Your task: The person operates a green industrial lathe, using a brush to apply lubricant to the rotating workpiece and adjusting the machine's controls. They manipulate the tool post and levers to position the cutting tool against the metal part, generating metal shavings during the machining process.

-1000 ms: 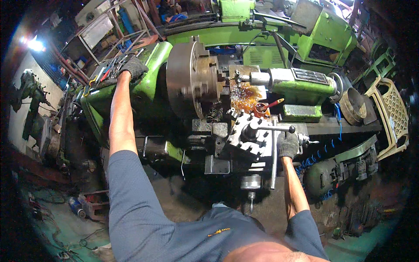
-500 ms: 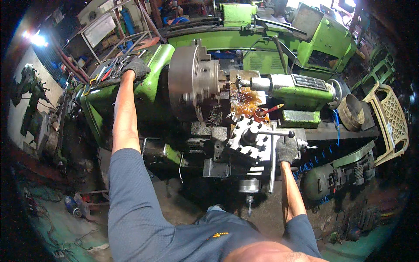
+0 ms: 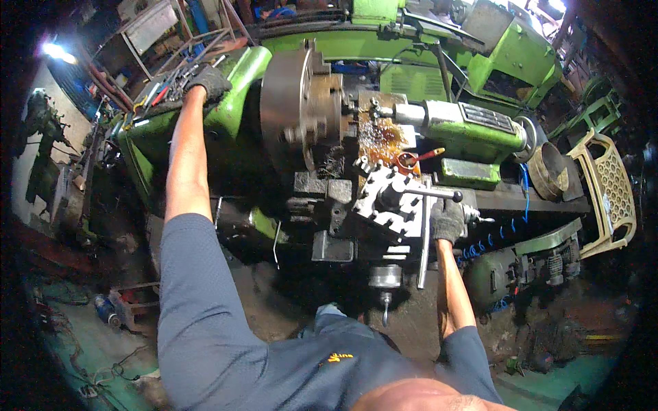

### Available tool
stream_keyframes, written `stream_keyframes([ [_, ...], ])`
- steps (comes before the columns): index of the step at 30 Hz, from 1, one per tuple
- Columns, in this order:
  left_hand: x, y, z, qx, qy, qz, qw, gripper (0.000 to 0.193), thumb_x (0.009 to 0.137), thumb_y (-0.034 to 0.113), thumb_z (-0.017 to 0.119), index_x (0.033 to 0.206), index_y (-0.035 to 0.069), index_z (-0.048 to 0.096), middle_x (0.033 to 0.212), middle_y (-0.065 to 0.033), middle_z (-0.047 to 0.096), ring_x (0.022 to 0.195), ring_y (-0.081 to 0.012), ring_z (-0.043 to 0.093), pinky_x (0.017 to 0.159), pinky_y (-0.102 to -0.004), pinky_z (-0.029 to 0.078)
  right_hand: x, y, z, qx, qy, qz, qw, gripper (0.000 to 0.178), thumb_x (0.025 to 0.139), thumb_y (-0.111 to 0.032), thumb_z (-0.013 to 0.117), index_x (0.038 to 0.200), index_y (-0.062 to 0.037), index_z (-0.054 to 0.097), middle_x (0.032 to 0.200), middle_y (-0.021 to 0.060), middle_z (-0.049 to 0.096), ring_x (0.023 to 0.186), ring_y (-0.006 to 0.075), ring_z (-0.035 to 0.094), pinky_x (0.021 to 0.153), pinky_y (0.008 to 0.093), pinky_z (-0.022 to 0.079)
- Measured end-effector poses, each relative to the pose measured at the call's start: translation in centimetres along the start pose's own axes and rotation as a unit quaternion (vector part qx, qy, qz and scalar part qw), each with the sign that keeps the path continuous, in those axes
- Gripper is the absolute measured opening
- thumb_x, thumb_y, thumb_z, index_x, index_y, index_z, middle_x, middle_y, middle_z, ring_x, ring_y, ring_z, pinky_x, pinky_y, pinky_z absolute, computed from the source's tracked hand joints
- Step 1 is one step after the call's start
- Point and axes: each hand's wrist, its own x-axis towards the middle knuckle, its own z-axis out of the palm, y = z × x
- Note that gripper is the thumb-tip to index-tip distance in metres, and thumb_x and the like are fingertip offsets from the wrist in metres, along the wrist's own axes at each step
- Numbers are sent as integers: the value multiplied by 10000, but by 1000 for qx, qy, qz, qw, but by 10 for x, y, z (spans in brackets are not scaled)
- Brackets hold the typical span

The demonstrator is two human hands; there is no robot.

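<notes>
My left hand (image 3: 209,83), in a dark grey glove, rests on the green headstock (image 3: 236,96) of a lathe, beside a pile of hand tools (image 3: 164,88). Its fingers seem to lie flat there, holding nothing I can see. The large steel chuck (image 3: 284,109) looks smeared, as if turning. My right hand (image 3: 449,222), gloved too, is closed at the right side of the tool post (image 3: 391,198), next to a long lever (image 3: 425,240); what its fingers grip is hidden. Brown oily fluid and chips (image 3: 384,140) cover the plate behind the post.
A red-handled brush (image 3: 430,154) stands in a small cup (image 3: 406,162) behind the tool post. Rightward are the green tailstock (image 3: 473,137), a round metal tub (image 3: 550,171) and a beige plastic chair (image 3: 606,192). Another green machine (image 3: 411,75) stands beyond. Below hangs a crank handle (image 3: 385,308).
The whole view has shifted slightly, so the machine sits a little higher and further left. Both hands keep their places on the lathe. The chuck is blurred in both frames.
</notes>
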Motion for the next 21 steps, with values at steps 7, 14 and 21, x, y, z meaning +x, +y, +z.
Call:
stream_keyframes([
  [7,22,-22,27,-36,-4,36,999,471,708,396,688,831,-58,682,736,-229,653,647,-307,648,637,-461,530,2,-7,-8,-8,-38,32,999,296,892,-309,606,911,-24,684,851,227,669,822,411,643,746,511,488],
  [14,9,-4,9,-28,-14,-2,1000,507,730,423,699,897,-55,694,849,-262,688,776,-347,689,704,-469,543,1,-4,-6,-31,-24,41,998,303,897,-317,587,940,-35,689,889,225,675,859,418,645,767,514,494],
  [21,23,-16,21,0,-34,38,999,641,740,493,698,1038,-72,658,969,-300,677,874,-414,668,785,-486,526,0,-3,-4,-7,-9,20,1000,304,902,-328,575,966,-52,684,900,219,675,868,422,645,763,521,495],
])
